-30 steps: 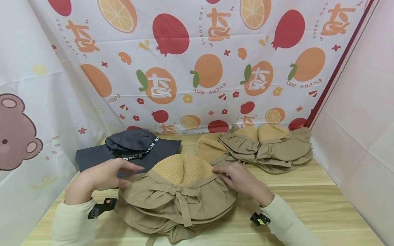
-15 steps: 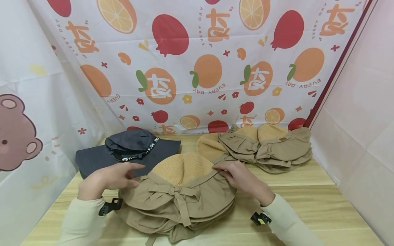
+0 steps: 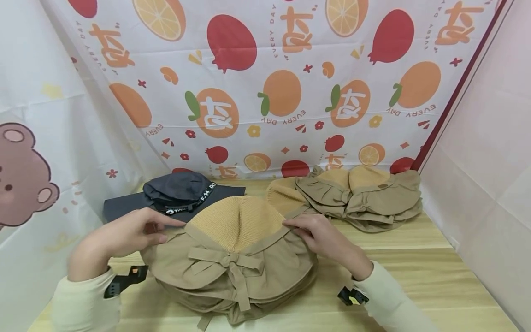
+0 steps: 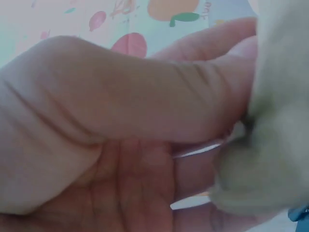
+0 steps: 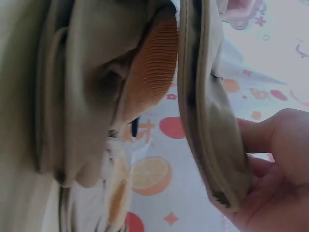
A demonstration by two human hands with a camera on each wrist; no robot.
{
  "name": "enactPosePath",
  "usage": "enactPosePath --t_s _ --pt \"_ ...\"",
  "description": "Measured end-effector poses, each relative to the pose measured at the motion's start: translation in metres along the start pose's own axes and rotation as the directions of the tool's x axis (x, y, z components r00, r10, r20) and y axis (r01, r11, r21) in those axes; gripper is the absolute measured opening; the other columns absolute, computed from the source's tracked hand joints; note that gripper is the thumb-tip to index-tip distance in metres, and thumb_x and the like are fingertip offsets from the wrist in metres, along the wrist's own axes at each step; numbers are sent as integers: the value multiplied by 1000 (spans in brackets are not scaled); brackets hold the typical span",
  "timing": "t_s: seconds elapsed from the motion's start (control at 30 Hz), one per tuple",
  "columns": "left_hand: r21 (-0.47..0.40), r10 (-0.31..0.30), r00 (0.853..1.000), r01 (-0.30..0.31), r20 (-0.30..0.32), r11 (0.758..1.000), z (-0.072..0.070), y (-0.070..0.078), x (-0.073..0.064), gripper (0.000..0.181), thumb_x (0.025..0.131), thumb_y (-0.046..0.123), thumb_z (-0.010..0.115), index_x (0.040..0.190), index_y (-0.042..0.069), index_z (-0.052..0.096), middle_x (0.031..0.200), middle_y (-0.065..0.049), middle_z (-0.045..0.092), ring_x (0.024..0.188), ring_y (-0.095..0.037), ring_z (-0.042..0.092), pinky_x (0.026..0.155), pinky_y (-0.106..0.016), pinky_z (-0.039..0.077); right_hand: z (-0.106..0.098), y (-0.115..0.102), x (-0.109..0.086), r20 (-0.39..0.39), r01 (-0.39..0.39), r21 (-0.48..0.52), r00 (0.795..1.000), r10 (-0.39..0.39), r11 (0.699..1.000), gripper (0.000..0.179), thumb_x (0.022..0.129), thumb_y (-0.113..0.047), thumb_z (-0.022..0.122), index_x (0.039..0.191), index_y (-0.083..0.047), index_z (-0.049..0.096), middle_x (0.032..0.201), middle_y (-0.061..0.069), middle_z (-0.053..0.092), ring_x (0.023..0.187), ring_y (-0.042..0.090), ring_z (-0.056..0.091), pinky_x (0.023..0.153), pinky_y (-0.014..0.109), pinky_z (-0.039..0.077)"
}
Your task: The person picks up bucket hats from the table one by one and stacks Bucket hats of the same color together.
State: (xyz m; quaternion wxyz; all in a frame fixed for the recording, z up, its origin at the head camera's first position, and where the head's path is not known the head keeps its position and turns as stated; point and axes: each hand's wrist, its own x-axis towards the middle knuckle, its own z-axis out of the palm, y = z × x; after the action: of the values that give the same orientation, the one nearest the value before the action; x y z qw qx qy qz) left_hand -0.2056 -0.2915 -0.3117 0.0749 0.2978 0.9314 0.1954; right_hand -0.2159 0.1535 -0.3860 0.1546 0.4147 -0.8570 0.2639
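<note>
A khaki sun hat (image 3: 269,272) with a yellow knitted crown and a bow at the front lies uppermost in a small stack, in the middle of the head view. Pinching its brim on the left side is my left hand (image 3: 128,233); in the left wrist view the thumb and fingers close on the blurred cloth (image 4: 275,121). My right hand (image 3: 321,235) grips the brim on the opposite side. In the right wrist view the held brim (image 5: 217,121) stands apart from the other layers. Under the top hat show further khaki brims (image 3: 199,299), partly hidden.
Behind on the left lies a dark navy hat (image 3: 178,189) with a lettered band. More khaki and yellow hats (image 3: 381,203) are heaped at the back right. All rest on a wooden table (image 3: 419,276), with a fruit-print curtain (image 3: 265,50) behind.
My left hand has come onto the brim's left edge and taken hold of it. The top hat has lifted slightly and shifted left. My right hand keeps its hold, almost unmoved.
</note>
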Motion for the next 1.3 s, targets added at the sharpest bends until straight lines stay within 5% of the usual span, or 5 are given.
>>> enactPosePath --t_s 0.23,0.4,0.67,0.9,1.3 --pt "-32 -138 978 144 155 989 4 -3 10 37 88 4 75 125 8 76 77 9 69 68 0 57 65 -23 48 10 5 -1 103 -14 -35 995 17 999 30 95 2 69 125 -3 73 116 8 77 99 17 73 83 30 59" --pt "66 -234 962 226 143 972 3 0 11 51 82 12 84 131 9 72 106 -11 76 97 -24 71 81 -41 58 12 7 1 146 -27 -22 989 29 999 31 97 0 67 127 -4 72 117 7 78 96 13 73 81 26 59" --pt "151 33 983 -5 -178 988 21 57 19 66 84 15 85 145 8 59 149 -25 55 137 -48 51 107 -65 45 10 8 2 159 -11 -35 987 16 999 31 97 1 68 127 -4 72 115 8 78 96 15 73 83 27 60" --pt "105 24 1000 -25 11 994 48 91 47 70 85 12 84 149 8 56 161 -23 42 151 -54 29 115 -67 35 15 7 -1 167 -7 -51 986 16 999 31 96 1 68 127 -4 71 118 8 77 103 19 74 89 33 60" --pt "141 -146 984 130 104 981 61 89 60 67 81 9 86 143 11 61 159 -28 43 139 -50 50 107 -60 48 25 16 -1 204 -18 -48 979 28 999 32 96 5 65 126 -5 74 119 8 78 106 21 75 91 33 61"
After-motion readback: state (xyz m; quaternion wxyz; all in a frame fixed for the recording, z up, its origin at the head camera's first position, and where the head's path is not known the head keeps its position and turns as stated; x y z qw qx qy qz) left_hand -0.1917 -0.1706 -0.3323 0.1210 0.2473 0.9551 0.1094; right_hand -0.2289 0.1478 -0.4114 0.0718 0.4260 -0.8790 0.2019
